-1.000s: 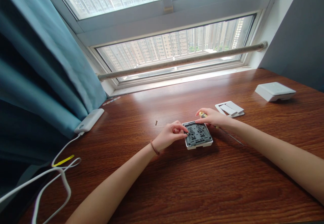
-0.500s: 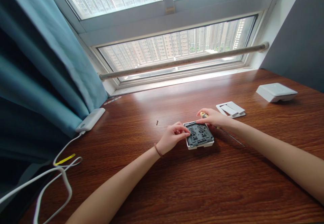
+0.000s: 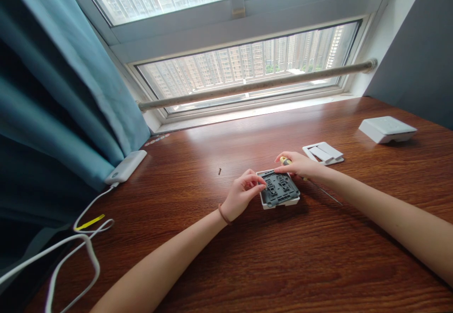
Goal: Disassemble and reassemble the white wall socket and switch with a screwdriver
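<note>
A dark grey wall-switch module [image 3: 283, 191] rests on a white square box [image 3: 283, 203], slightly askew to it. At its left side the thumb and fingers of my left hand [image 3: 244, 189] are pinched together on the module's edge. My right hand [image 3: 300, 165] is closed around the yellow handle of a screwdriver [image 3: 286, 161], whose thin shaft points back to the lower right below the wrist. The right fingertips touch the module's far edge. A small screw [image 3: 220, 171] lies on the table left of the box.
Behind my right hand lies a white switch cover frame [image 3: 323, 153]. Another white switch box [image 3: 387, 130] stands at the far right. To the left are a white power bank [image 3: 126, 167] with a white cable [image 3: 92, 256] and a yellow strip [image 3: 90, 222]. The wooden table [image 3: 276, 261] meets the window.
The grey module has turned and shifted slightly right on the white box, with my left hand at its edge. My right hand keeps its place with the screwdriver.
</note>
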The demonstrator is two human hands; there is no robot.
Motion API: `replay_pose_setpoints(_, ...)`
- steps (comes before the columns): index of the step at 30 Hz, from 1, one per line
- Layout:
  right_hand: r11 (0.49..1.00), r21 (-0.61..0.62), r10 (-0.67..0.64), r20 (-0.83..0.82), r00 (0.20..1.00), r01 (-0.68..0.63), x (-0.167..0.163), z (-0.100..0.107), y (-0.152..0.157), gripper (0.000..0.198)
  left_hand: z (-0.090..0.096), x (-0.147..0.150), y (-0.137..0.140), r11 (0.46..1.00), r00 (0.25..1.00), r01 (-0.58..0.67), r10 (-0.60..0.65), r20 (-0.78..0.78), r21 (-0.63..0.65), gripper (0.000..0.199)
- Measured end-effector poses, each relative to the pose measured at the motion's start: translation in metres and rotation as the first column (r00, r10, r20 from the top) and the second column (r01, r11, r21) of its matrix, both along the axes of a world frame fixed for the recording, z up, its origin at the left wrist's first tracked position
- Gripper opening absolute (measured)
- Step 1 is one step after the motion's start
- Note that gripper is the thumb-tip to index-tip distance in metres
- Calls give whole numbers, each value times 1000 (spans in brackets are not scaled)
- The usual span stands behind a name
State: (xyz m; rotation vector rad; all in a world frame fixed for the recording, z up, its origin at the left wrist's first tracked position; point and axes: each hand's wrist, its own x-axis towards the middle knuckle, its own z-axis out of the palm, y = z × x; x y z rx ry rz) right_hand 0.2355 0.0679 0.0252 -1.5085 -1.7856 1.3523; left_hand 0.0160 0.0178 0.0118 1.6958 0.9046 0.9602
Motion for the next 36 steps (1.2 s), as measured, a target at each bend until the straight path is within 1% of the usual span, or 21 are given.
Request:
replay_pose_setpoints(7, 1000, 16, -2, 14, 1000, 2, 1, -2, 0, 51, 1, -1, 2, 993, 986, -46, 62, 155, -105, 17)
replay_pose_setpoints(9, 1000, 16, 0, 17, 1000, 0, 1, -1, 0, 53, 0, 0, 3, 984, 970, -87, 119, 214, -153, 16)
replay_pose_setpoints(11, 1000, 19, 2, 22, 1000, -2, 1, -2, 0, 53, -2, -1, 6, 968, 943, -151, 202, 265, -202, 17)
replay_pose_setpoints(14, 1000, 29, 5, 33, 999, -6, 2, -3, 2, 54, 1, -8, 16, 938, 917, -243, 304, 257, -246, 23)
replay_pose_setpoints(16, 999, 35, 9, 42, 999, -11, 3, -5, 4, 54, 8, -21, 27, 930, 925, -297, 336, 179, -215, 26)
replay_pose_setpoints(17, 999, 36, 11, 46, 999, -12, 3, -5, 4, 54, 13, -30, 33, 927, 928, -335, 356, 114, -170, 28)
replay_pose_setpoints(18, 999, 39, 12, 51, 999, -14, 3, -5, 4, 53, 18, -40, 40, 924, 929, -367, 371, 15, -107, 30)
replay_pose_setpoints(19, 999, 41, 13, 56, 998, -15, 4, -5, 4, 53, 23, -52, 47, 916, 910, -401, 394, -128, -30, 32)
replay_pose_setpoints(20, 999, 44, 13, 61, 998, -16, 3, -4, 4, 52, 27, -64, 54, 902, 863, -429, 426, -271, 51, 32)
replay_pose_setpoints(22, 999, 50, 12, 72, 997, -16, 3, -3, 3, 51, 32, -88, 66, 881, 814, -465, 465, -348, 90, 29)
replay_pose_setpoints(25, 999, 50, 12, 82, 997, -16, 3, 0, 0, 51, 28, -112, 78, 867, 754, -487, 477, -453, 102, 23)
replay_pose_setpoints(28, 999, 47, 15, 83, 996, -19, 2, 2, -1, 51, 17, -118, 81, 861, 692, -493, 475, -543, 125, 18)
replay_pose_setpoints(31, 999, 50, 13, 82, 997, -18, 1, 3, -2, 51, 8, -115, 81, 862, 639, -481, 469, -609, 159, 15)
replay_pose_setpoints(36, 998, 62, 3, 86, 996, -9, 2, 1, -1, 52, 4, -109, 79, 868, 582, -455, 460, -670, 200, 17)
